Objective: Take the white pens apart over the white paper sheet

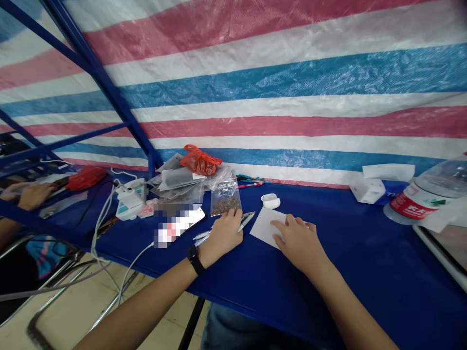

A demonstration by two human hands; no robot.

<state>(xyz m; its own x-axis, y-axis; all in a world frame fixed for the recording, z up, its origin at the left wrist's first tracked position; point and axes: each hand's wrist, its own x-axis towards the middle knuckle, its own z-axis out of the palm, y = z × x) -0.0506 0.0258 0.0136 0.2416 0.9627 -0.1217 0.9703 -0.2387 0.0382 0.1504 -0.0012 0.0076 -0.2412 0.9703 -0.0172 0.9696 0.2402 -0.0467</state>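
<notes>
My right hand (299, 239) lies on a small sheet of white paper (263, 224), fingers spread and thumb apart, holding nothing. To its left, my left hand (224, 233), with a black band on the wrist, reaches over some pens (248, 219). Its fingers are bent down and together at the lower edge of a clear zip bag (225, 197) of small brown bits; whatever is under them is hidden. A white earbud case (270, 201) with its lid up stands just beyond the paper. A lit phone (182, 224) with a cable lies left of my left hand.
Behind are a heap of clear plastic bags (178, 182), a red plastic bag (200, 160) and a white power strip (131, 199). On the right stand a tissue box (379, 189) and a large bottle (419, 199). Another person's hand (36, 195) works beyond the blue frame (109, 95).
</notes>
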